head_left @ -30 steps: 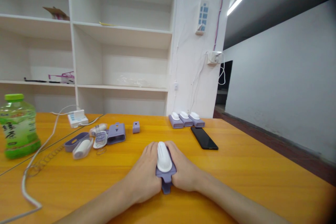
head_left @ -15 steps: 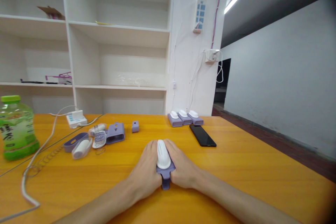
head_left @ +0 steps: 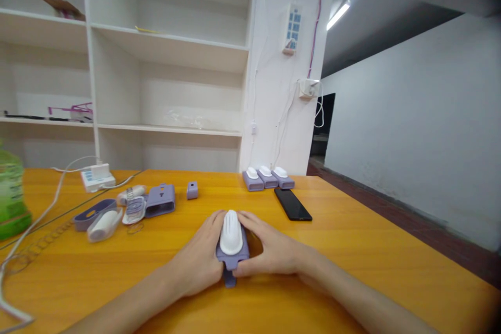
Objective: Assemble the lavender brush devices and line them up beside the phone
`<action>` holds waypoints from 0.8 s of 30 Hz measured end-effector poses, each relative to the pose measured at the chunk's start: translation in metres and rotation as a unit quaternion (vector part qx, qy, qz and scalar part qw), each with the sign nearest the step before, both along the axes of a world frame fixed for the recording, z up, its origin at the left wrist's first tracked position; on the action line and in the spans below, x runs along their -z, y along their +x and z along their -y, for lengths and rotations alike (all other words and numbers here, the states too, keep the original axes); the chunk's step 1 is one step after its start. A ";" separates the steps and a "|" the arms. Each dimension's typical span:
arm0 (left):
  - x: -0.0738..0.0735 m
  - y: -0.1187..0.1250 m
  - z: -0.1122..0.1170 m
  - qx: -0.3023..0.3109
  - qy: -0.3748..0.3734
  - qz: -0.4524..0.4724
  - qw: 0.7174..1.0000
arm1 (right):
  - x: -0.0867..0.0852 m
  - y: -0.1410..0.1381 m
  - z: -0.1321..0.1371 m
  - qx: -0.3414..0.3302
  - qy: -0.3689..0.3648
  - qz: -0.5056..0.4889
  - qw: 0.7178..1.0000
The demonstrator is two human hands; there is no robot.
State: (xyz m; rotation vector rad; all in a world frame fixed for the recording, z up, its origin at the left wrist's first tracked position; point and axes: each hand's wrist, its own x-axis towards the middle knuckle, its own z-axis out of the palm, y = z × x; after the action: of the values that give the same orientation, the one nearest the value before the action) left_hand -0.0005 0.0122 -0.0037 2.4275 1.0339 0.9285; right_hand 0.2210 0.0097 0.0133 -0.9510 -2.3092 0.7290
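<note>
Near the front middle of the table is a purple case (head_left: 245, 250) topped by a ribbed white piece (head_left: 231, 235). A purple tab sticks out at its near end. My left hand (head_left: 203, 255) is wrapped along the case's left side. On the other side my right hand (head_left: 270, 245) arches, its fingertips at the far end and its thumb against the tab at the near end. A gap shows between this palm and the case. The undersides of my fingers and the bottom of the case are hidden.
Three similar purple cases with white tops (head_left: 268, 180) stand at the back, behind a black phone (head_left: 293, 204). To the left lie an open purple sleeve (head_left: 160, 201), a small purple block (head_left: 192, 190), a purple frame (head_left: 94, 214), a power strip (head_left: 97, 177) and a green bottle (head_left: 11, 193).
My right palm has come away from the case's right side, and its thumb has moved onto the near tab. My left hand keeps its hold. The whole view has shifted slightly.
</note>
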 end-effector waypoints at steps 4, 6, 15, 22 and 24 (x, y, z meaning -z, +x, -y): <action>0.000 -0.009 -0.007 0.056 -0.025 -0.006 0.998 | 0.001 0.007 -0.001 0.050 -0.026 -0.058 0.997; -0.003 -0.010 -0.009 0.090 -0.043 -0.003 0.995 | 0.005 0.002 -0.002 0.096 -0.010 -0.072 0.993; -0.007 -0.004 -0.006 0.030 -0.034 -0.066 0.997 | 0.005 -0.028 0.019 0.249 0.020 0.007 0.968; -0.002 0.004 0.005 -0.094 0.008 -0.134 0.986 | 0.006 -0.035 0.024 0.260 0.029 0.013 0.965; -0.003 0.006 0.007 -0.096 0.006 -0.132 0.987 | 0.008 -0.034 0.023 0.245 0.034 0.009 0.969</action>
State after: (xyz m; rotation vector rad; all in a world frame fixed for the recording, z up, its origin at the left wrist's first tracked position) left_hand 0.0054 0.0047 -0.0011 2.5440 1.3783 0.6811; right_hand 0.1865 -0.0128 0.0054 -1.4243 -1.9745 0.4302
